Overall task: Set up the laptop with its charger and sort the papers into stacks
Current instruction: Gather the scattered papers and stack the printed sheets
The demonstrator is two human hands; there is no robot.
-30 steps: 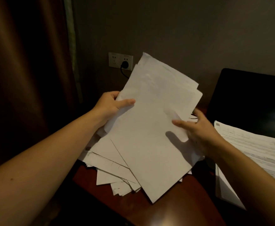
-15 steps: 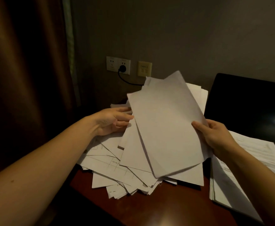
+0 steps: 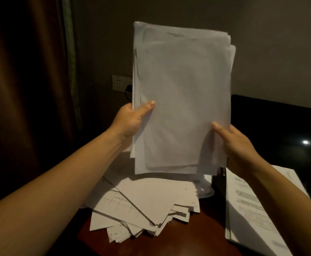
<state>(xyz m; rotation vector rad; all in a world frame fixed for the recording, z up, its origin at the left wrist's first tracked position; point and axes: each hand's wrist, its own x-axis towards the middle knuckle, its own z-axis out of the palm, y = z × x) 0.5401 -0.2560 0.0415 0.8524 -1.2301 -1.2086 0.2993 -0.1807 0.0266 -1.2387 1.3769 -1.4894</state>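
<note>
As both hands (image 3: 130, 121) (image 3: 237, 146) grip its sides, the paper sheaf (image 3: 182, 100) stands upright

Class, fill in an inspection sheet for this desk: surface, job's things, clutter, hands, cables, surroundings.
Surface: dark reddish wooden table.
Job's things: held sheaf upright above the table; loose pile fanned out beneath; neat printed stack at right; laptop open, screen dark.
Clutter: pale translucent object behind the pile, unidentifiable.
Hands: left hand and right hand grip the sheaf's side edges.
Cables: black plug in wall socket; lead partly hidden.
Surroundings: brown curtain, grey wall.
</note>
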